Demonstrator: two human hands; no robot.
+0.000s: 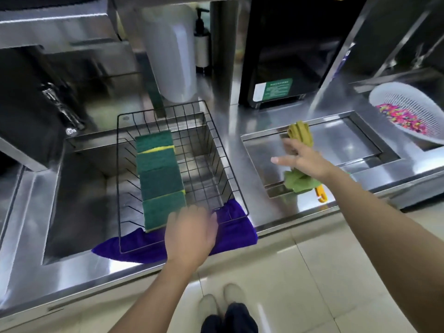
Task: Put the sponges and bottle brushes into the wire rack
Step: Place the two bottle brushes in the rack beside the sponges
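four green sponges [161, 179] lie in the wire rack [217, 150]; spread right hand [301, 157] reaches for brushes [300, 162], left hand [191, 233] curled on rim.

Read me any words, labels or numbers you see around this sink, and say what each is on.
None can be read.
Green and white label on the black appliance: print too small and blurred.
Blue marking on the slanted steel panel: blurred, unreadable.
Pump bottle, wire rack, sponges: no text visible.
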